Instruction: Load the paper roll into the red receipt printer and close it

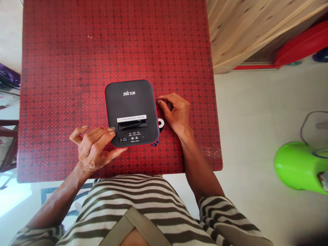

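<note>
A dark grey box-shaped device (pixel 132 111) with a red lower edge, a white label and a slot on top sits on the red patterned table (pixel 64 68). My left hand (pixel 93 148) grips its near left corner, fingers curled over the top edge and thumb under the front. My right hand (pixel 175 112) rests against the device's right side with fingers bent, touching its edge. A small white ring-shaped part (pixel 161 123) lies just beside that hand, at the device's right flank.
A wooden plank structure (pixel 246 30) stands at the back right, with a red object (pixel 302 44) behind it. A bright green plastic object (pixel 297 167) sits on the floor at right. A dark chair frame (pixel 7 143) is at the left.
</note>
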Available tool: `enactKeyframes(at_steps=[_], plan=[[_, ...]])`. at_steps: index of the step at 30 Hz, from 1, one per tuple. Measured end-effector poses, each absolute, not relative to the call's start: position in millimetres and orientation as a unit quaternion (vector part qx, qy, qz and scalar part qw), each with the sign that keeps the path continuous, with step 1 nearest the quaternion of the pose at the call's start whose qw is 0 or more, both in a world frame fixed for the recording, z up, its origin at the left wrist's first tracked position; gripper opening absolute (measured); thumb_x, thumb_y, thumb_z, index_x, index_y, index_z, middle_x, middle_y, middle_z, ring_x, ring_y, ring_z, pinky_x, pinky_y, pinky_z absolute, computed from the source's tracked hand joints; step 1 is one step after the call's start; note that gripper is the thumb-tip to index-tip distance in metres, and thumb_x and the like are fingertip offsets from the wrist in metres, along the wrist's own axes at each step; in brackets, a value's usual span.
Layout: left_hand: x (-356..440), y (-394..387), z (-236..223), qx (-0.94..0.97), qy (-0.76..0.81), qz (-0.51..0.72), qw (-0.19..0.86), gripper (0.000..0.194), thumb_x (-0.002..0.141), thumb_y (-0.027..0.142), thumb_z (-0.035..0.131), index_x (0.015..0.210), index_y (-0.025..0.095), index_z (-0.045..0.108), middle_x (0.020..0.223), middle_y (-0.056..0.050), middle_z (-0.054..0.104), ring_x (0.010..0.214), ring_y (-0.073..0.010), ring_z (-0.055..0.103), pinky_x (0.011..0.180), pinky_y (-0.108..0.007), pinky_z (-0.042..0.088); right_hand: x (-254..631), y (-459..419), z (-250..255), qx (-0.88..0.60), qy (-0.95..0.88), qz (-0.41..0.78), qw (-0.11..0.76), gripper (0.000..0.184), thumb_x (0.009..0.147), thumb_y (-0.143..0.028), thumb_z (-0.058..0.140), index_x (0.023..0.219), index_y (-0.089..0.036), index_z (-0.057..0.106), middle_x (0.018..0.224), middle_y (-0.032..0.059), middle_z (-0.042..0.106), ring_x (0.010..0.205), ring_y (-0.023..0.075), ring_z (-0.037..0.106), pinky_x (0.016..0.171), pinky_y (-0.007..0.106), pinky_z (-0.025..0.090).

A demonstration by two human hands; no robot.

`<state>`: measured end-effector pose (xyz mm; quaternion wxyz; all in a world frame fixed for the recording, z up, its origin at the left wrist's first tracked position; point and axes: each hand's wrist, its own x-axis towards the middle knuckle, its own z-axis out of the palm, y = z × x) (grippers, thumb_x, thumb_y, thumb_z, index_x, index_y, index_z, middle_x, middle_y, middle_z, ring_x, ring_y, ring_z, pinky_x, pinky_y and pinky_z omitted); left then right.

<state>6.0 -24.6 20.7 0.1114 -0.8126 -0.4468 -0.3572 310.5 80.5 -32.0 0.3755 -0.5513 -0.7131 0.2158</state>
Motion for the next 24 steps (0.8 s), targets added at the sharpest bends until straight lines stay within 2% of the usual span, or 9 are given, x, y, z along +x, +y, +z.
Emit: enactKeyframes(at_steps=[3, 8, 13, 19, 21, 24], plan=[[5, -24, 20, -0.812, -0.442, -0.366, 0.108, 0.061, 0.083, 0.058, 0.089, 0.129, 0.031, 0.061, 0.104, 0.003, 0.080, 0.086, -0.0183, 0.074, 0.100, -0.046, 0.048, 310, 80, -32, -0.549, -0.712, 0.216, 0.381, 0.013, 0.100, -0.026, 0.066, 0.097, -0.024, 0.079, 0.090, 0.0036, 0.077, 0.078, 0.0188, 0.069, 0.077, 0.034, 0.053], [7, -19, 22, -0.814, -0.428, -0.377, 0.108, 0.057, 0.085, 0.058, 0.087, 0.127, 0.029, 0.062, 0.097, 0.003, 0.079, 0.080, -0.0181, 0.073, 0.098, -0.043, 0.048, 310, 81, -35, -0.550, -0.713, 0.212, 0.381, 0.015, 0.101, -0.029, 0.065, 0.098, -0.024, 0.079, 0.091, 0.0038, 0.078, 0.078, 0.0192, 0.069, 0.077, 0.035, 0.054], [10, -19, 19, -0.809, -0.426, -0.394, 0.092, 0.061, 0.085, 0.053, 0.088, 0.133, 0.028, 0.061, 0.105, -0.001, 0.081, 0.083, -0.0198, 0.073, 0.098, -0.044, 0.048, 311, 84, -38, -0.544, -0.712, 0.221, 0.385, 0.016, 0.100, -0.031, 0.065, 0.097, -0.024, 0.079, 0.092, 0.0047, 0.079, 0.076, 0.0193, 0.068, 0.077, 0.036, 0.054], [9, -21, 7, -0.804, -0.408, -0.426, 0.073, 0.060, 0.084, 0.043, 0.089, 0.134, 0.029, 0.061, 0.114, -0.003, 0.077, 0.095, -0.0213, 0.075, 0.090, -0.039, 0.052, 306, 61, 21, -0.536, -0.707, 0.209, 0.412, 0.014, 0.102, -0.032, 0.068, 0.101, -0.025, 0.080, 0.094, 0.0026, 0.079, 0.081, 0.0179, 0.070, 0.076, 0.034, 0.055], [7, -23, 2, -0.805, -0.411, -0.421, 0.074, 0.059, 0.084, 0.042, 0.088, 0.134, 0.031, 0.059, 0.117, -0.003, 0.075, 0.097, -0.0212, 0.074, 0.091, -0.039, 0.052, 294, 51, 50, -0.508, -0.746, 0.193, 0.385, 0.017, 0.105, -0.033, 0.066, 0.103, -0.026, 0.081, 0.094, 0.0022, 0.078, 0.081, 0.0173, 0.069, 0.079, 0.034, 0.055], [5, -25, -2, -0.801, -0.420, -0.418, 0.085, 0.063, 0.082, 0.045, 0.090, 0.134, 0.032, 0.056, 0.122, -0.004, 0.072, 0.101, -0.0216, 0.072, 0.092, -0.040, 0.053, 266, 49, 84, -0.461, -0.831, 0.163, 0.264, 0.020, 0.108, -0.026, 0.060, 0.107, -0.025, 0.080, 0.107, 0.0038, 0.079, 0.094, 0.0189, 0.071, 0.082, 0.033, 0.054]])
